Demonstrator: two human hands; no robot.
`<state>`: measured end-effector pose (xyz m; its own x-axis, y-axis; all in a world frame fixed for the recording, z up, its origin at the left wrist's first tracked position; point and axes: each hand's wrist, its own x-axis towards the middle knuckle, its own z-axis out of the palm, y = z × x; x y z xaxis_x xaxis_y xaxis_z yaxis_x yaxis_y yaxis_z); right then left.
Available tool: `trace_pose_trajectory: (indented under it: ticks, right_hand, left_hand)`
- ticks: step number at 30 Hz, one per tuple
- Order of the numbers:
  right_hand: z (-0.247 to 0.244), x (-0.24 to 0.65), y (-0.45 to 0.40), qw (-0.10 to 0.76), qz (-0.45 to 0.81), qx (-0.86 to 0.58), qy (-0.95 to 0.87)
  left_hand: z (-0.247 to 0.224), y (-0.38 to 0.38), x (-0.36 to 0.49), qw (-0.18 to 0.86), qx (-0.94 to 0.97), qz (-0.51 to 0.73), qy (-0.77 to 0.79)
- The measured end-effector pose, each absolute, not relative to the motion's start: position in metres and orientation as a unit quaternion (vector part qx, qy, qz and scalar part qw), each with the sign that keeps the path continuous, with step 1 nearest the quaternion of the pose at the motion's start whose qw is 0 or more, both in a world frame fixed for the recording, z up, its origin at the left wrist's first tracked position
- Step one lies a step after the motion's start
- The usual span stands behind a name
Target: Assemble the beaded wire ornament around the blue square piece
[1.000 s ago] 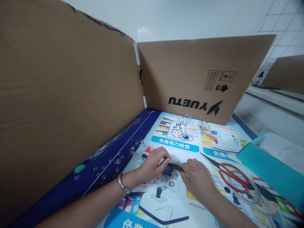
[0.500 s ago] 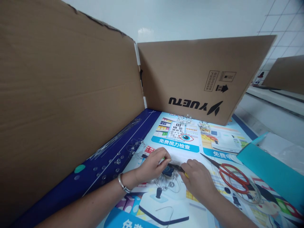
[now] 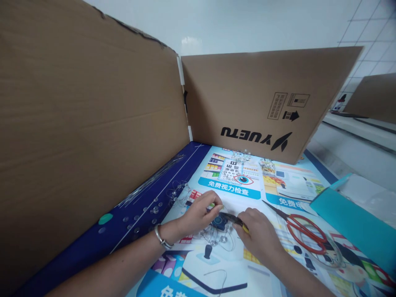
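A small blue plastic piece [image 3: 218, 222] sits low at the centre of the printed poster [image 3: 235, 185], amid a tangle of wire strung with clear suction cups [image 3: 216, 238]. The right hand [image 3: 258, 236] clenches yellow-handled pliers [image 3: 234, 219], their tips at the piece from 3 o'clock. The left hand [image 3: 198, 213] lies at 10 o'clock from it, fingers [image 3: 213, 202] curled shut; whatever they pinch is hidden. Red-handled scissors [image 3: 305, 233] lie at 3 o'clock, a teal folder [image 3: 349, 222] beyond them. Loose clear cups [image 3: 139, 216] dot the navy border [image 3: 93, 243] at 9 o'clock, before a cardboard panel [image 3: 93, 123].
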<state>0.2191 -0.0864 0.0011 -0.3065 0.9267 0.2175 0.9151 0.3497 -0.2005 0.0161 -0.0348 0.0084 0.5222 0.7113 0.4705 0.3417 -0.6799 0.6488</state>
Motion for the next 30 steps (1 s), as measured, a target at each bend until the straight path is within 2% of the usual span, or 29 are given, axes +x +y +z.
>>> trace_pose_trajectory:
  ticks: [30]
  right_hand:
    - [0.0047, 0.2146, -0.0901, 0.131, -0.026, -0.571, -0.810]
  left_hand:
    - [0.0085, -0.0385, 0.0187, 0.213, 0.846, 0.369, 0.320]
